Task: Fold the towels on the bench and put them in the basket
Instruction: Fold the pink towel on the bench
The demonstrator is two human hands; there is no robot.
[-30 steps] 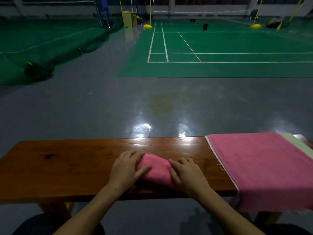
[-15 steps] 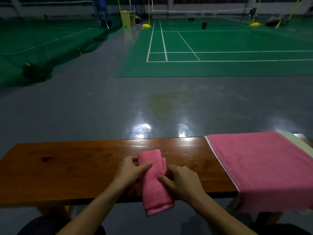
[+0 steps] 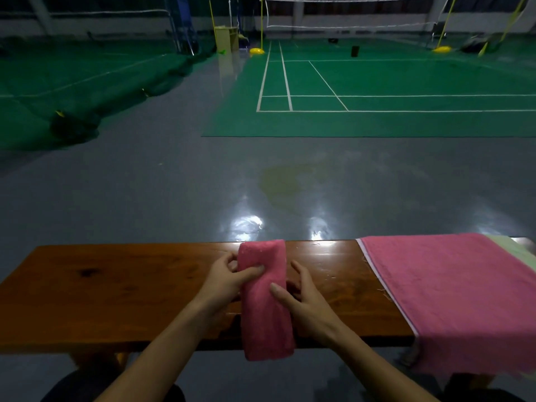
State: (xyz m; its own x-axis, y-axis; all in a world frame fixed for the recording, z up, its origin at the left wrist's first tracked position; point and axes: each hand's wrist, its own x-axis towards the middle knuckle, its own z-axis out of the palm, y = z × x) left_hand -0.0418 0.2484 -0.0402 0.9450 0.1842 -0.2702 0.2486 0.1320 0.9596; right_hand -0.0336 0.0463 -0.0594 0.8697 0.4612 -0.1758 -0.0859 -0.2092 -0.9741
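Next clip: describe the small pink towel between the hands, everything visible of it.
The small pink towel is terry-like cloth, folded into a long narrow strip. It lies across the wooden bench, running from the far edge to the near one, where its lower end hangs over the front. The left hand pinches its left edge with thumb on top; the right hand holds its right side, thumb laid on the cloth. It lies apart from the big pink towel spread to the right.
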